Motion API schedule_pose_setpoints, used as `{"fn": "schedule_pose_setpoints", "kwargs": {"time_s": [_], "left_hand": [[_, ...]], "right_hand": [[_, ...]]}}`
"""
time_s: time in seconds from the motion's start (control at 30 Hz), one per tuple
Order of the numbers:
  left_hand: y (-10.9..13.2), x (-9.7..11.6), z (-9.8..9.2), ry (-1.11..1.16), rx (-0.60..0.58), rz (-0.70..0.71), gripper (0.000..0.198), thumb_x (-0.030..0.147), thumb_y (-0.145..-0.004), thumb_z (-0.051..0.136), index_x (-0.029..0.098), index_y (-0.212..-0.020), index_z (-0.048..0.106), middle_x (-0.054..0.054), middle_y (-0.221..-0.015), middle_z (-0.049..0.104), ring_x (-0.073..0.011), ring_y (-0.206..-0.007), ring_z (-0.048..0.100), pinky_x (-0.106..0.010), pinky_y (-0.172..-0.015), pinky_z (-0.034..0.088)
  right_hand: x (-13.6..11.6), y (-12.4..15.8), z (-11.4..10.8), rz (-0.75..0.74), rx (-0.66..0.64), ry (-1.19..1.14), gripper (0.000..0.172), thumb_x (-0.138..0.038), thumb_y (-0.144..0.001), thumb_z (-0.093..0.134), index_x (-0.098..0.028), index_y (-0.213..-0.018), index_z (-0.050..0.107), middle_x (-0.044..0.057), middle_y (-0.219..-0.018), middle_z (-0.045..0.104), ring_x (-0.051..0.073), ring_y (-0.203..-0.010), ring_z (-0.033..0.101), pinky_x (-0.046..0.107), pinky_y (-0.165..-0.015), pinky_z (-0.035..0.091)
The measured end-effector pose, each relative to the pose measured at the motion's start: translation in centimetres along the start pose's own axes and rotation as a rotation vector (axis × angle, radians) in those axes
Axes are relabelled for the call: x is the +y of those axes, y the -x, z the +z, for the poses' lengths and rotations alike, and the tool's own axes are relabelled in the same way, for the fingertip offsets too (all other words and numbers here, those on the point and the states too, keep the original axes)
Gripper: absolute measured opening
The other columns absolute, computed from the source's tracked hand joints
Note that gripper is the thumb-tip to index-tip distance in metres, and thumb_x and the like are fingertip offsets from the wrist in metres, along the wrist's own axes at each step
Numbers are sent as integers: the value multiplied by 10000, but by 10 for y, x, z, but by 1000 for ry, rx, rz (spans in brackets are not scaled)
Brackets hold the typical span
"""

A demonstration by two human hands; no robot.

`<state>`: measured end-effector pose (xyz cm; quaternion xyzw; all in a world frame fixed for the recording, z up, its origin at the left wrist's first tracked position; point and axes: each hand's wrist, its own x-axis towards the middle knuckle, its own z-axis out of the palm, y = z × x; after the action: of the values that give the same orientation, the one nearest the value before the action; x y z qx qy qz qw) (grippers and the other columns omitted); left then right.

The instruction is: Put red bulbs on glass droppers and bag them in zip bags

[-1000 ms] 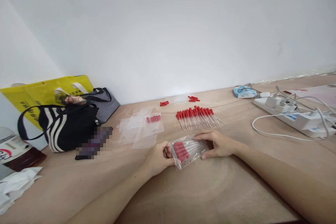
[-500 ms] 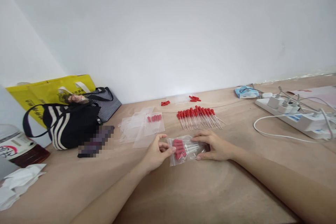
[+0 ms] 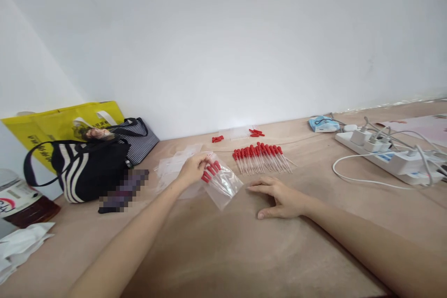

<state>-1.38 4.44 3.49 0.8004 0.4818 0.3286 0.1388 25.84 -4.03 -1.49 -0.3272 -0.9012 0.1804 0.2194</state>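
Observation:
Between the fingers of my left hand (image 3: 194, 167) is the top edge of a clear zip bag (image 3: 225, 191). Several droppers with red rubber bulbs (image 3: 211, 171) show inside it, their clear stems pointing down to the right. My right hand (image 3: 279, 198) rests on the table with fingers apart, holding nothing, a little right of the bag. Behind it lies a row of loose red-bulbed droppers (image 3: 260, 156). Flat clear bags (image 3: 169, 165) lie on the table behind and left of my left hand, partly hidden by it.
Small red bulbs (image 3: 256, 133) and thin clear tubes lie near the wall. At left stand a black bag (image 3: 94, 167), a yellow bag (image 3: 59, 121), a bottle (image 3: 28, 202) and crumpled tissue (image 3: 21, 247). At right are a power strip (image 3: 384, 158) with cables and a blue mask (image 3: 324, 124).
My left hand has lifted the filled bag and moved it away and left, toward the flat bags, turning it. My right hand has let go of the bag and stays near the same spot.

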Motion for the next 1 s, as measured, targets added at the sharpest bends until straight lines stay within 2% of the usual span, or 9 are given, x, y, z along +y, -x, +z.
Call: {"fn": "schedule_pose_setpoints", "kwargs": {"time_s": [0.17,0.3,0.4,0.47,0.53,0.63,0.77,0.9,1.0], "left_hand": [[-54,-16,16,-161,-9,56,305,0,-627,420,194,-604,655,-37,-761,654,-208,-771,585,-318,-742,399],[-63,-23,31,-249,-30,65,346,-33,-607,441,217,-663,673,-19,-908,671,-218,-977,535,-353,-915,308],[-51,-30,31,-314,19,11,355,-5,-656,439,226,-805,663,-9,-1115,592,-206,-1119,436,-362,-990,233],[-37,-37,23,-360,81,-74,334,46,-717,412,199,-921,629,-49,-1178,539,-216,-1144,406,-376,-992,238],[-19,-46,10,-397,126,-185,311,97,-750,396,154,-990,586,-107,-1120,551,-236,-1093,452,-383,-949,301],[12,-56,-13,-415,97,-331,279,166,-708,486,126,-974,559,-112,-943,601,-235,-909,565,-347,-814,426],[41,-54,-29,-387,26,-392,390,317,-662,582,115,-991,524,-101,-929,589,-193,-779,599,-279,-697,478],[45,-44,-25,-377,-8,-478,481,318,-617,641,118,-1032,500,-119,-974,587,-199,-774,607,-285,-688,472],[40,-41,-27,-367,-7,-498,392,226,-599,656,133,-963,545,-81,-882,629,-174,-649,612,-263,-603,471]], "right_hand": [[0,-1,0,5,-4,1,688,-564,-665,569,-198,-1233,441,115,-1163,489,245,-1056,451,393,-893,358],[-2,-1,-2,5,-7,7,680,-563,-667,568,-178,-1217,459,117,-1149,498,235,-1044,457,380,-889,360],[-2,-2,-2,-1,-11,16,672,-564,-672,561,-176,-1212,464,116,-1142,502,231,-1029,465,376,-877,368],[-2,-2,-2,-6,-12,20,662,-565,-675,558,-183,-1208,469,113,-1134,508,232,-1022,469,378,-872,370],[-1,-2,-1,-11,-12,20,649,-563,-679,555,-190,-1204,474,111,-1130,511,233,-1022,469,381,-873,367],[-1,-1,-1,-15,-15,19,643,-557,-683,556,-191,-1206,473,110,-1136,509,233,-1031,466,383,-882,359],[0,0,-1,-12,-11,18,645,-554,-679,562,-192,-1205,475,111,-1134,510,234,-1033,466,385,-883,358],[0,0,-1,-12,-6,10,638,-553,-680,562,-196,-1202,479,108,-1138,507,233,-1037,463,379,-882,362],[0,1,0,-5,-5,8,638,-553,-681,561,-201,-1206,475,105,-1138,507,234,-1037,463,383,-884,361]]}}
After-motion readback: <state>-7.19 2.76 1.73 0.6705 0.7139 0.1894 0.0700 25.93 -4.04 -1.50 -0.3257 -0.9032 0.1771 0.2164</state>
